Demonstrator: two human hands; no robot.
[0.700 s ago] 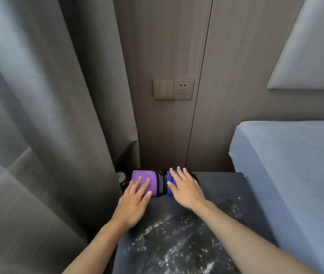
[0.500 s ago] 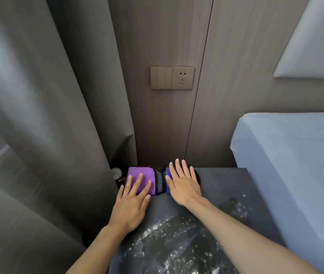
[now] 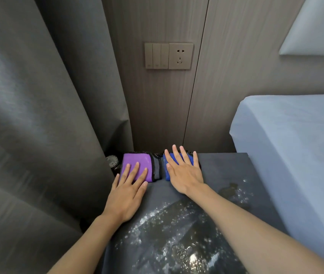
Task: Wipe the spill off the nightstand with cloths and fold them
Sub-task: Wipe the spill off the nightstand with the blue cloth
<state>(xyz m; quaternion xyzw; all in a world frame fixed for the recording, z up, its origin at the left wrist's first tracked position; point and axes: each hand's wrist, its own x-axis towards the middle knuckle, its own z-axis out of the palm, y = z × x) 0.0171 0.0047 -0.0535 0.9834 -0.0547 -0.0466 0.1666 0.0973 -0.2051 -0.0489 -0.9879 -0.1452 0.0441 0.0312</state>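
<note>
On the dark nightstand [image 3: 226, 167], the 2 folded cloths lie at the back edge by the wall, behind the wet spill [image 3: 177, 234]. The left hand [image 3: 126, 191] lies flat and open, fingers on the purple cloth [image 3: 135, 162]; the right hand [image 3: 184, 173] lies open over the blue cloth [image 3: 168, 165], gripping nothing. Dragged flat-palmed, a cloth could unfold or smear water off the nightstand's front edge. Each cloth's long axis seems to run from wall to front.
</note>
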